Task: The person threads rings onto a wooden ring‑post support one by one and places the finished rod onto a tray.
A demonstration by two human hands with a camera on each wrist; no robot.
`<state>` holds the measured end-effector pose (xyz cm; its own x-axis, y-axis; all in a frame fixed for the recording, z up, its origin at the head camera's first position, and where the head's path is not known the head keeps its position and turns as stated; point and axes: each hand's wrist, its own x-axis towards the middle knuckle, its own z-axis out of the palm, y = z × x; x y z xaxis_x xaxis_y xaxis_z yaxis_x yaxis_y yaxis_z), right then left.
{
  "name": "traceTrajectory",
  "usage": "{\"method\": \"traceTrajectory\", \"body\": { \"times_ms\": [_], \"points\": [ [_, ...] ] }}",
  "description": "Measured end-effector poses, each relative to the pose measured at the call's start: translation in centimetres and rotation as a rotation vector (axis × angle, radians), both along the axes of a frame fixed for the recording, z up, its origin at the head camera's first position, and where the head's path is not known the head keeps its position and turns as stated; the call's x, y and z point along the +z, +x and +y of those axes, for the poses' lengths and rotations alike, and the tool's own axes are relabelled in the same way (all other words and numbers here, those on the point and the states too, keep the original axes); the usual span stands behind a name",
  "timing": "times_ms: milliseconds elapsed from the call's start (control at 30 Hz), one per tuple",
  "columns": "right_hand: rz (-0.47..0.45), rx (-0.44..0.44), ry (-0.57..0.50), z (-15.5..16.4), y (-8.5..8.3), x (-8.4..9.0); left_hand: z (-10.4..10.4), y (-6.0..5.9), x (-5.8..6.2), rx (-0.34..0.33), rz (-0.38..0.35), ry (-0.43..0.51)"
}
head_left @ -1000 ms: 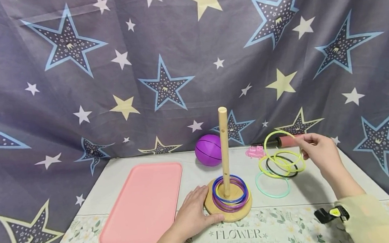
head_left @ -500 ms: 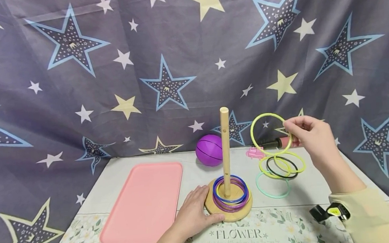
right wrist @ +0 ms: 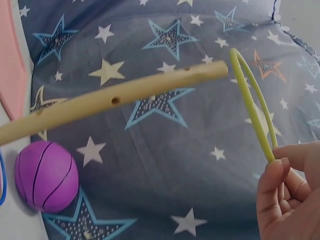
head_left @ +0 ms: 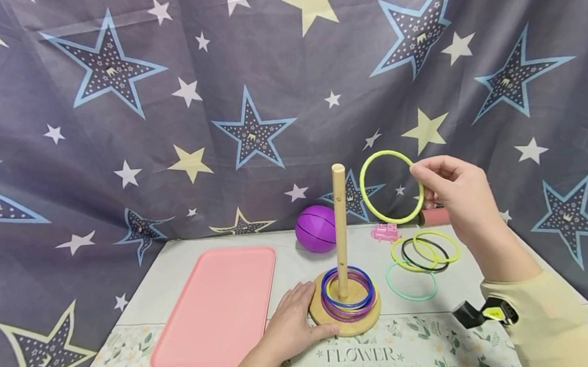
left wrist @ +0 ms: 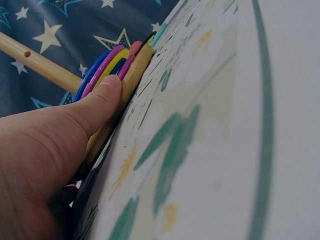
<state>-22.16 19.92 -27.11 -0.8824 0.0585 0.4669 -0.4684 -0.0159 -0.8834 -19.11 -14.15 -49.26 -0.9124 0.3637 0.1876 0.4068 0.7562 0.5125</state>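
A wooden peg (head_left: 341, 226) stands on a round wooden base (head_left: 345, 318) with blue, purple and yellow rings (head_left: 348, 293) stacked round it. My left hand (head_left: 290, 323) rests flat against the base's left edge, thumb (left wrist: 102, 97) pressed on the rim (left wrist: 131, 75). My right hand (head_left: 454, 190) pinches a yellow-green ring (head_left: 391, 186) upright in the air, just right of the peg's top (right wrist: 210, 70). In the right wrist view the ring (right wrist: 252, 107) hangs beside the peg tip.
A pink tray (head_left: 215, 307) lies left of the base. A purple ball (head_left: 316, 228) and a small pink toy (head_left: 385, 232) sit behind. Yellow, black and green rings (head_left: 423, 256) lie on the table at right, beside a pink-handled tool (head_left: 433, 217). A star-print cloth hangs behind.
My right hand lifted the yellow-green ring off the pile and carried it up and left toward the peg's top. The left hand stayed on the base.
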Motion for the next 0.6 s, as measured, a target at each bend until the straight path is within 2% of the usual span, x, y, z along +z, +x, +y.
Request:
{"method": "traceTrajectory", "body": {
  "times_ms": [267, 600],
  "points": [
    [0.022, 0.019, -0.002, -2.3, 0.4, 1.2, 0.0, 0.0, 0.0, 0.000, -0.002, 0.003],
    [0.045, 0.038, -0.022, -4.3, 0.1, 1.3, 0.1, 0.2, 0.3, -0.007, -0.003, 0.006]
  ]
}}
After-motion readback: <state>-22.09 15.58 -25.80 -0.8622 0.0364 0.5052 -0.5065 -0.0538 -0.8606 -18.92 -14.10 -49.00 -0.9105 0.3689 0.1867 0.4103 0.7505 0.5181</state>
